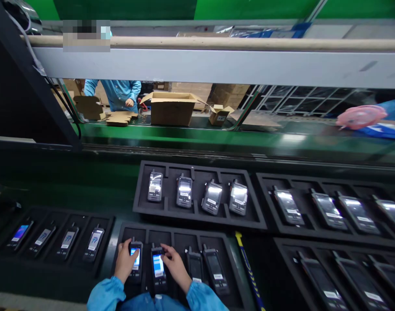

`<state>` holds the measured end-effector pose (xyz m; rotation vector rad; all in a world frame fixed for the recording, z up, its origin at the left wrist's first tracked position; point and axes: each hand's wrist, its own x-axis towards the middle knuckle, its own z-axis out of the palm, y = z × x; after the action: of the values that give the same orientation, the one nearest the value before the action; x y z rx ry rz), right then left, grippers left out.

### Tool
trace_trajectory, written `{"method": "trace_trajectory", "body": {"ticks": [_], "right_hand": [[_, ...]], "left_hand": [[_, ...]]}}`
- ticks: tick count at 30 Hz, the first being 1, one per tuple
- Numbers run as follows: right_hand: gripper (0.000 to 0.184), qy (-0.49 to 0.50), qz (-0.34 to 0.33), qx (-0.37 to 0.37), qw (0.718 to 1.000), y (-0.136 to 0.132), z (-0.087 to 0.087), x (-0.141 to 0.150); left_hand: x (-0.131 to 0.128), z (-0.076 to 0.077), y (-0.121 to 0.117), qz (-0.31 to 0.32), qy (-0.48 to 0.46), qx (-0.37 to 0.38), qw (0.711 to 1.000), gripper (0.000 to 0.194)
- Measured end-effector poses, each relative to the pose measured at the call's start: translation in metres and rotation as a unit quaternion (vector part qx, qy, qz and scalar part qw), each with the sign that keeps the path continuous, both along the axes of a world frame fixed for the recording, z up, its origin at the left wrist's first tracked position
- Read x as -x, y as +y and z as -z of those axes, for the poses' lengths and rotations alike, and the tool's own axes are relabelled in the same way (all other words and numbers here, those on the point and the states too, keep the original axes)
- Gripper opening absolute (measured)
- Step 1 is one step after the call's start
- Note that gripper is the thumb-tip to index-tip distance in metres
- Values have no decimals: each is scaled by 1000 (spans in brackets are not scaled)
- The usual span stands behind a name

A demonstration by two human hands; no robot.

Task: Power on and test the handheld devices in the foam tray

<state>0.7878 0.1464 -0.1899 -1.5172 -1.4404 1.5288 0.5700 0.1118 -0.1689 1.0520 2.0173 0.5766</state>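
Left hand (126, 261): fingers closed narrow around the top of a lit handset (136, 262).
Right hand (176, 268): fingers closed narrow on the top edge of a second lit handset (158, 266).
Handsets: both sit in slots of a black foam tray (171, 231), just beside two dark handsets (205, 268).
Beyond: a co-worker (118, 93) in blue stands behind a cardboard box (172, 113).

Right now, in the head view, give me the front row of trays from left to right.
Black foam tray of four lit handheld radios, left hand, radio under the left hand, radio beside the right hand, right hand, first dark radio, second dark radio, yellow-and-blue strip, black foam tray of dark radios
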Motion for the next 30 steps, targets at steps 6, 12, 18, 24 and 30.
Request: {"method": "trace_trajectory", "body": {"ticks": [6, 12, 18, 24, 30], "right_hand": [[57, 25, -3, 8, 1000, -6, 5, -6], [65, 17, -17, 13, 1000, -9, 2, -5], [72, 0, -32, 14, 999, -10, -1, -2], [70, -5, -39, 8, 999, -10, -2, -3], [64, -7, -47, -11, 999, -9, 0, -5]], "left_hand": [[1, 7, -4, -28, -21, -23, 999, 72], [8, 20, -20, -49, -54, -30, 997, 82], [10, 25, -31, -48, -65, -47, 996, 79], [7, 21, -30, -52, -63, -54, 995, 80], [1, 18, -27, -57, -50, -71, 995, 80]]}}
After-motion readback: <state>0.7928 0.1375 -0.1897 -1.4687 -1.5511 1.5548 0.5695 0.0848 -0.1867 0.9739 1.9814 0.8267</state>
